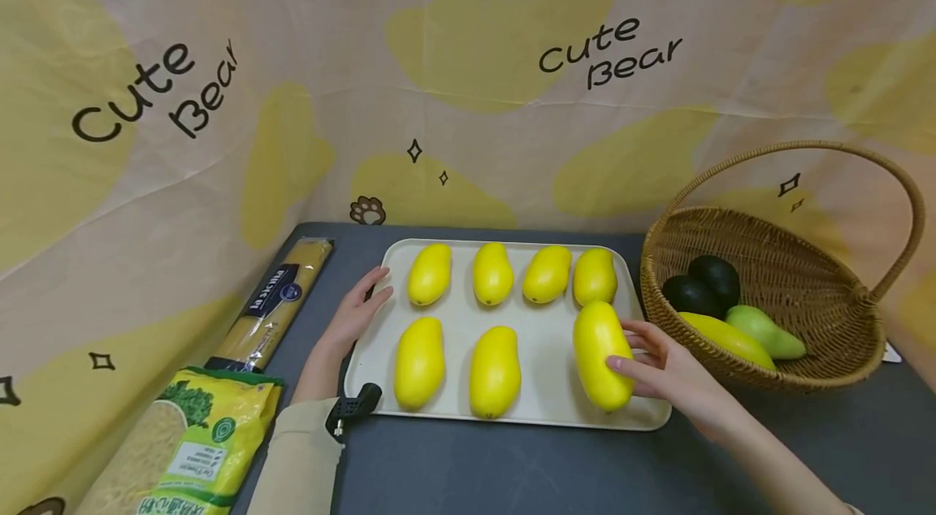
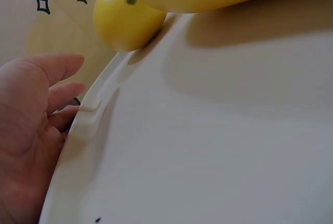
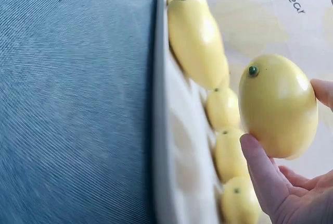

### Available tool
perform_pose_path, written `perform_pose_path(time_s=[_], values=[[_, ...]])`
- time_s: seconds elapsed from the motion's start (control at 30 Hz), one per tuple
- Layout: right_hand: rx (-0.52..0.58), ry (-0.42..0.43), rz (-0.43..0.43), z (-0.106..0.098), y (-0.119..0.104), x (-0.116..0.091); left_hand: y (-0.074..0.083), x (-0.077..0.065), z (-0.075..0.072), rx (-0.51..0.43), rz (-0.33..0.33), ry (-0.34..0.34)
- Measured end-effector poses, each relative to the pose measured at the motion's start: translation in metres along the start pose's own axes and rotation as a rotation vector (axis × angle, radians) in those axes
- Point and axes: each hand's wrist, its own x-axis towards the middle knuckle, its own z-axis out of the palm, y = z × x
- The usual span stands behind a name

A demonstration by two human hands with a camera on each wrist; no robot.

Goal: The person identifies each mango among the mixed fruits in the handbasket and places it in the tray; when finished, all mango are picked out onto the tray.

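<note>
A yellow mango (image 1: 601, 352) is in my right hand (image 1: 676, 373), gripped between thumb and fingers over the front right part of the cream tray (image 1: 544, 369). In the right wrist view this mango (image 3: 278, 107) shows its green-tipped end, raised above the tray. My left hand (image 1: 353, 316) lies along the tray's left rim, fingers loosely extended. From the left wrist, the hand (image 2: 26, 120) appears beside the rim with nothing in its grasp. Several mangoes form a back row, one of them a mango (image 1: 430, 274) at the left. Two others, including a mango (image 1: 495, 371), lie in front.
To the right stands a wicker basket (image 1: 848, 336) with a tall handle, holding dark avocados (image 1: 715, 278), a green pear (image 1: 764, 332) and a yellow fruit (image 1: 720, 336). Left of the tray lie a spaghetti packet (image 1: 274, 304) and a yellow bag (image 1: 197, 434). A printed cloth (image 1: 497, 149) hangs behind.
</note>
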Motion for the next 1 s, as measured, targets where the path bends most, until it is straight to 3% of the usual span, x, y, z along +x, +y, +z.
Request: perform_pose_path(time_s=[0.23, 0.47, 0.57, 0.77, 1.0], values=[[-0.082, 0.058, 0.069, 0.021, 0.017, 0.012, 0.002, -0.003, 0.0, -0.053, -0.005, 0.004], [-0.142, 0.084, 0.086, 0.035, 0.026, 0.02, 0.029, -0.018, 0.001, -0.098, -0.009, -0.002], [-0.15, 0.097, 0.088, 0.038, 0.027, 0.022, 0.033, -0.02, 0.002, -0.089, -0.009, -0.002], [-0.174, 0.121, 0.083, 0.044, 0.026, 0.024, 0.017, -0.012, 0.002, -0.092, -0.002, 0.011], [-0.277, 0.15, 0.064, 0.05, 0.026, 0.028, -0.005, -0.003, 0.003, 0.016, 0.058, 0.025]])
